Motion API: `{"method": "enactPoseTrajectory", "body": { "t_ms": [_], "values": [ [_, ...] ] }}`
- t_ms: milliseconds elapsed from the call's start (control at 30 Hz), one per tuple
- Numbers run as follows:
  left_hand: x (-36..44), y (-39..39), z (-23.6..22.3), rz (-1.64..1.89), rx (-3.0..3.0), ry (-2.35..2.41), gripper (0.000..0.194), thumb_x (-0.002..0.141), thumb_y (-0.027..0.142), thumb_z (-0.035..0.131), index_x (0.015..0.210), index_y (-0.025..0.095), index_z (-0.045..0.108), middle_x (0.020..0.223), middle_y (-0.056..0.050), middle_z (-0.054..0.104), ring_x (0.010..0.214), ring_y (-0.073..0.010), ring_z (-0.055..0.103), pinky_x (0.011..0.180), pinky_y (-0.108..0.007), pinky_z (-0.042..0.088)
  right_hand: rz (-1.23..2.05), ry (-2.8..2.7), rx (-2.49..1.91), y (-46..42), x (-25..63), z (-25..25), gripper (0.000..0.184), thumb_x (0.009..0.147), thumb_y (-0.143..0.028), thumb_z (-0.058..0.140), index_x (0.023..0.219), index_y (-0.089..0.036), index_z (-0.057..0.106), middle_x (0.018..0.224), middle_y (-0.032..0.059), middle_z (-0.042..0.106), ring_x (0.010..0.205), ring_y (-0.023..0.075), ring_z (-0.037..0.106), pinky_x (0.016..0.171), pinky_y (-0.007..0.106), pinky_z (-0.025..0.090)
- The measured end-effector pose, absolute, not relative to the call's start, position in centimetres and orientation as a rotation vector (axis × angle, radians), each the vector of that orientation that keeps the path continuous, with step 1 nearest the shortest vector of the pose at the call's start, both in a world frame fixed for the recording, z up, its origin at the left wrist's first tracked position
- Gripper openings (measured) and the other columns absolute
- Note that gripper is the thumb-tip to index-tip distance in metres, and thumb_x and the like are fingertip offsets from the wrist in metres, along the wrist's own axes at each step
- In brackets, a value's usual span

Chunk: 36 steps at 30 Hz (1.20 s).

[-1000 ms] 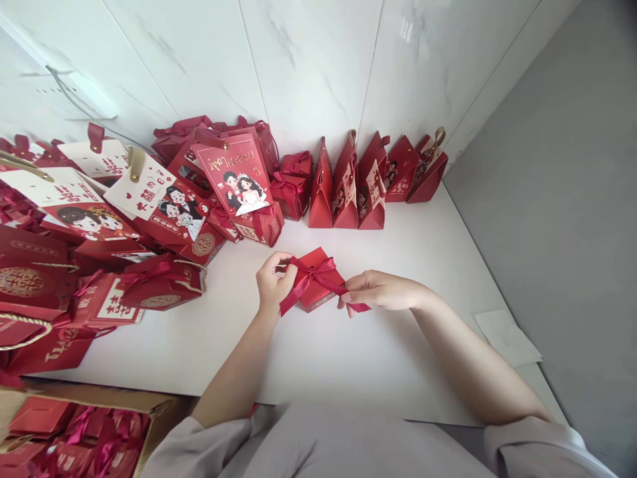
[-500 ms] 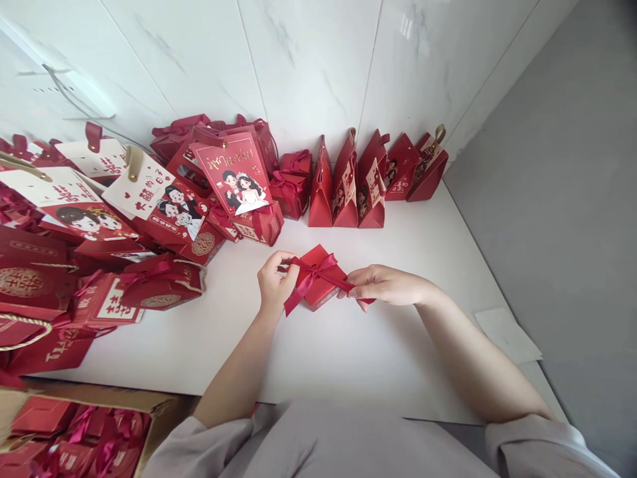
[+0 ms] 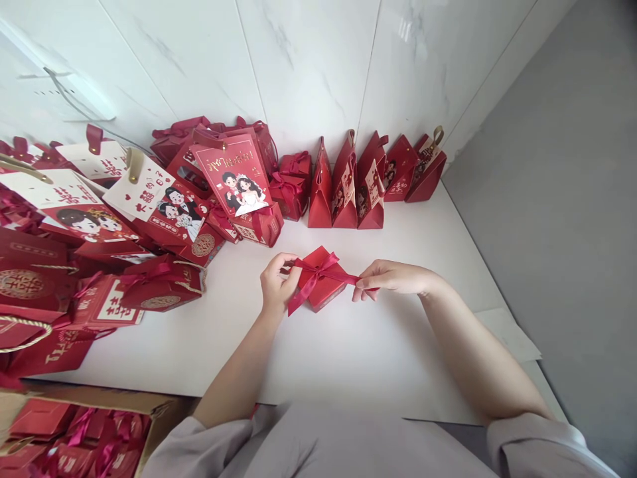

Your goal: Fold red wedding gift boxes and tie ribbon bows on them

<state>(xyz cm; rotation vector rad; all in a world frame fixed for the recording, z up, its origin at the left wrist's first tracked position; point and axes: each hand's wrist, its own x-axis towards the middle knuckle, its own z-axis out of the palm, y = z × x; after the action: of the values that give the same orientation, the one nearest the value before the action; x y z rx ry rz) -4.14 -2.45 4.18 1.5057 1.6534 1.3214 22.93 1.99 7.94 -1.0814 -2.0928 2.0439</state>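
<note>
A small red gift box (image 3: 321, 287) lies on the white table (image 3: 348, 352) in front of me, with a dark red ribbon (image 3: 318, 271) tied in a bow across its top. My left hand (image 3: 277, 282) is closed at the box's left side, pinching the ribbon's left loop. My right hand (image 3: 393, 277) is to the right of the box, fingers pinched on the ribbon's right tail, which is stretched taut between the bow and my fingers.
Red folded gift bags (image 3: 348, 182) stand in a row against the marble wall. A heap of red and white wedding bags and boxes (image 3: 149, 206) fills the left side. A cardboard carton (image 3: 74, 431) of red boxes sits at bottom left. A white sheet (image 3: 507, 332) lies at the right edge.
My right hand has moved right and slightly up, drawing the ribbon tail out taut. The left hand and box have barely shifted.
</note>
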Motion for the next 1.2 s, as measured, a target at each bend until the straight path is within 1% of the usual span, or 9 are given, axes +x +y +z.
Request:
{"method": "enactPoseTrajectory", "body": {
  "t_ms": [167,267,433,633,733,833,967,1067,1200],
  "values": [
    [-4.5,-2.3,4.1,1.301,1.543,1.562,0.012,0.082,0.026,0.06,0.088,0.021,0.069,0.089,-0.002,0.071,0.083,-0.0168,0.065,0.074,-0.028,0.05,2.002,-2.224,-1.124,2.1,23.8,8.7,0.037,0.091,-0.046,0.055,0.095,-0.018,0.077,0.078,0.0051,0.067,0.08,0.019,0.06,0.079,0.032,0.045],
    [-4.8,-2.4,4.1,1.301,1.562,1.481,0.015,0.085,0.028,0.058,0.092,0.02,0.069,0.095,-0.004,0.07,0.086,-0.0176,0.065,0.077,-0.028,0.05,1.943,-2.258,-1.076,2.2,24.6,9.0,0.041,0.091,-0.055,0.056,0.094,-0.018,0.072,0.093,0.0067,0.069,0.089,0.0206,0.061,0.081,0.032,0.045],
    [-5.1,-2.6,4.2,1.25,1.551,1.236,0.025,0.087,0.032,0.06,0.109,0.021,0.064,0.115,-0.008,0.064,0.104,-0.0229,0.063,0.089,-0.033,0.049,1.744,-1.913,-1.077,2.0,23.6,8.1,0.041,0.094,-0.057,0.053,0.112,-0.022,0.063,0.12,0.0085,0.064,0.109,0.0234,0.059,0.092,0.036,0.046],
    [-5.8,-2.3,3.5,1.144,1.414,0.941,0.02,0.078,0.03,0.06,0.095,0.02,0.057,0.135,-0.01,0.053,0.124,-0.0299,0.053,0.1,-0.039,0.046,1.58,-1.681,-0.923,1.3,20.3,6.2,0.038,0.097,-0.051,0.053,0.125,-0.026,0.057,0.137,0.0069,0.057,0.125,0.0228,0.053,0.104,0.04,0.042],
    [-5.9,-2.1,3.3,1.164,1.345,0.916,0.026,0.081,0.038,0.059,0.1,0.02,0.057,0.136,-0.011,0.054,0.129,-0.0307,0.05,0.105,-0.042,0.043,1.598,-1.642,-0.86,1.1,19.5,5.7,0.04,0.098,-0.05,0.052,0.129,-0.026,0.054,0.14,0.0078,0.055,0.127,0.0222,0.053,0.107,0.041,0.041],
    [-5.9,-2.1,3.5,1.217,1.352,0.952,0.038,0.089,0.05,0.055,0.115,0.021,0.057,0.133,-0.012,0.056,0.131,-0.0288,0.05,0.111,-0.043,0.039,1.652,-1.673,-0.837,1.0,19.7,5.8,0.049,0.096,-0.052,0.055,0.139,-0.028,0.046,0.148,0.0094,0.049,0.134,0.0232,0.049,0.109,0.042,0.042],
    [-6.0,-2.1,3.9,1.122,1.386,1.017,0.044,0.087,0.05,0.064,0.121,0.022,0.056,0.131,-0.011,0.058,0.128,-0.0268,0.052,0.105,-0.039,0.043,1.65,-1.803,-0.866,0.9,20.3,6.0,0.066,0.089,-0.049,0.068,0.145,-0.031,0.04,0.155,0.0095,0.04,0.141,0.026,0.041,0.109,0.045,0.044],
    [-6.2,-2.1,4.0,1.144,1.383,1.023,0.038,0.087,0.045,0.066,0.116,0.022,0.057,0.129,-0.01,0.057,0.125,-0.0253,0.053,0.101,-0.036,0.044,1.612,-1.763,-0.867,0.9,20.2,6.1,0.056,0.092,-0.049,0.064,0.143,-0.033,0.045,0.155,0.0069,0.041,0.14,0.0258,0.043,0.11,0.045,0.043],
    [-6.2,-2.1,4.1,1.147,1.383,0.981,0.026,0.09,0.041,0.064,0.105,0.021,0.06,0.132,-0.009,0.055,0.121,-0.0239,0.055,0.095,-0.032,0.045,1.632,-1.668,-0.801,1.1,19.0,5.8,0.043,0.096,-0.049,0.058,0.135,-0.032,0.053,0.146,0.0054,0.051,0.128,0.0243,0.055,0.106,0.043,0.047]
  ]
}}
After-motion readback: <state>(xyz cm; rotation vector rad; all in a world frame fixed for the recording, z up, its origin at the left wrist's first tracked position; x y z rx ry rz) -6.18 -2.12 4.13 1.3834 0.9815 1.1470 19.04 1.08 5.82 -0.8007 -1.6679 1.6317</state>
